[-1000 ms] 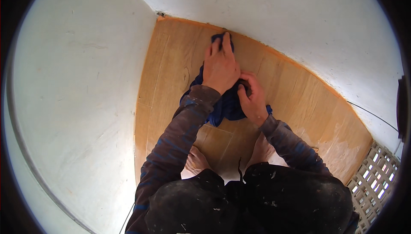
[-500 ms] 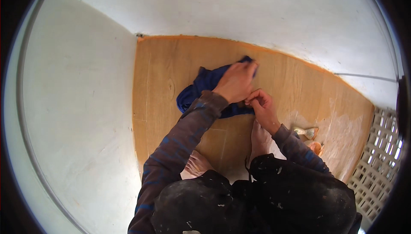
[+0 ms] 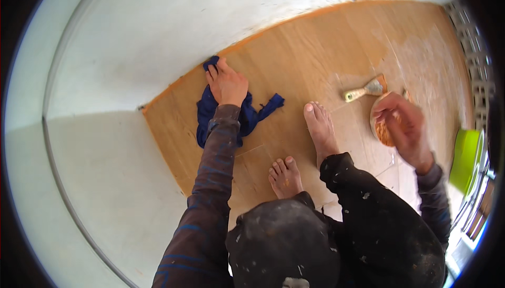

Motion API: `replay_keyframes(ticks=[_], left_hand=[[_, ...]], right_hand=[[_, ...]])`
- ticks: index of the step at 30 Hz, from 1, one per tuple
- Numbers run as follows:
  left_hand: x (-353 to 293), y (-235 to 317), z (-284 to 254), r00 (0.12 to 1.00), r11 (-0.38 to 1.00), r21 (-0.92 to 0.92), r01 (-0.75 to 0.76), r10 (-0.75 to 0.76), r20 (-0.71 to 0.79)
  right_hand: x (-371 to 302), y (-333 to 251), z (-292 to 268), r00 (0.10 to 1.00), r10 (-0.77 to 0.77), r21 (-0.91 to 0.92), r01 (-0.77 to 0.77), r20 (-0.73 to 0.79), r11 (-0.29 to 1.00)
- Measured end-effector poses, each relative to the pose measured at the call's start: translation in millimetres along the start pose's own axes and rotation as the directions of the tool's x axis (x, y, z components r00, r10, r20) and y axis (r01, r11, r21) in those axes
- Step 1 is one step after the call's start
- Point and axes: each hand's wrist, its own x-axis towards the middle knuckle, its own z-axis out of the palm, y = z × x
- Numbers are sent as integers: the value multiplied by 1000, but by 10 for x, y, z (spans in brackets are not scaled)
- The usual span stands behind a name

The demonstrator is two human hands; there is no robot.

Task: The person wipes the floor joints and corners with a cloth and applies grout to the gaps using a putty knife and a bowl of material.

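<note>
My left hand bunches a dark blue cloth and presses its far end against the orange line where floor meets wall. The rest of the cloth lies crumpled under my wrist, with one strip trailing right. My right hand hangs over a round container of orange, paste-like stuff. Its fingers curl in toward the thumb and are slightly blurred; whether anything is between them is hidden. Close by lies a putty knife with a pale handle and an orange-smeared blade.
White walls meet in a corner at the left. My bare feet stand on the wood-look floor, which has whitish smears at the right. A lime-green bucket and a pierced block screen are at the right edge.
The view has swung right. My left hand has moved with the cloth to the wall's foot. My right hand has left the cloth and gone right, above the orange container.
</note>
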Motion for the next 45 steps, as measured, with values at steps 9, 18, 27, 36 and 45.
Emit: replay_keyframes(ticks=[9, 18, 27, 36, 45], left_hand=[[-65, 433, 300, 972, 961, 149, -235, 236, 6], [-73, 1068, 381, 867, 863, -82, -499, 498, -29], [-877, 1376, -338, 839, 567, -822, -48, 470, 275], [-825, 1283, -1131, 841, 467, -833, 298, 285, 460], [-737, 829, -814, 953, 933, -246, -264, 291, 81]], right_hand=[[-46, -64, -770, 986, -80, -248, 115, 148, 962], [-211, 180, -917, 708, 213, -406, 112, 673, 907], [-153, 964, 120, 956, -127, -66, 150, 263, 986], [487, 909, 1785, 970, 242, 721, -149, -26, 677], [1633, 1359, 1820, 825, 200, 113, -165, -528, 980]])
